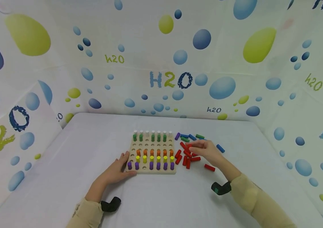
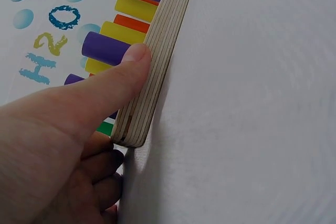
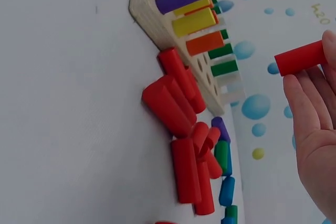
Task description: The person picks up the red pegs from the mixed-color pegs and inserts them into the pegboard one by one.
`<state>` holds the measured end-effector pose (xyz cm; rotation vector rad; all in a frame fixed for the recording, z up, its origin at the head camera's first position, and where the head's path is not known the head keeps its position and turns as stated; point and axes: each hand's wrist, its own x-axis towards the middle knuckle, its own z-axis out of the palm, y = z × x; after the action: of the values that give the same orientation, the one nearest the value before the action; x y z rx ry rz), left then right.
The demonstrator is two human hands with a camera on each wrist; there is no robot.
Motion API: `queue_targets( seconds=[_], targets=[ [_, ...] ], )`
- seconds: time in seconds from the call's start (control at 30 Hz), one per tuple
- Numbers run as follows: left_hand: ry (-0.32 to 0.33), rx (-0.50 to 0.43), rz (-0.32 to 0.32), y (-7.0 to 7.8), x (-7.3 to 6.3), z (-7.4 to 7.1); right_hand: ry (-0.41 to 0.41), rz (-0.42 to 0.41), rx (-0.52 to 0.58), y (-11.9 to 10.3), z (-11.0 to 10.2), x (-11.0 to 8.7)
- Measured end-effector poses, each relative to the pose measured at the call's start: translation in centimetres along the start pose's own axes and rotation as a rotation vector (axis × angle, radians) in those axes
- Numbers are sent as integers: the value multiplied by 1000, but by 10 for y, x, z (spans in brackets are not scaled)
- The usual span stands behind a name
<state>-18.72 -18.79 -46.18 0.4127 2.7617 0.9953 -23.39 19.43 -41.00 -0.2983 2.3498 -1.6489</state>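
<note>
A wooden pegboard stands on the white tabletop with rows of white, green, orange, yellow and purple pegs. Two rows of holes between the green and orange pegs are bare. My left hand holds its near left corner, thumb against the front edge and the other fingers along the left side. Right of the board, my right hand is over a heap of red pegs. In the right wrist view it pinches one red peg between thumb and fingers, raised off the pile.
Blue pegs, green pegs and a purple peg lie behind the red heap. One red peg lies apart, nearer the right forearm. A printed curtain stands behind the table.
</note>
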Motion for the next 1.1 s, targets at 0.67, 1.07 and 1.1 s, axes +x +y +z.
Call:
queue_targets(
  seconds=[0.67, 1.07, 1.1],
  targets=[
    [-8, -22, -10, 1, -1, 0, -66, -43, 32, -24, 36, 29],
    [-7, -10, 4, -2, 1, 1, -86, -54, 117, -41, 55, 44],
    [-8, -10, 6, -3, 2, 1, -88, -53, 123, -42, 57, 45]
  ],
)
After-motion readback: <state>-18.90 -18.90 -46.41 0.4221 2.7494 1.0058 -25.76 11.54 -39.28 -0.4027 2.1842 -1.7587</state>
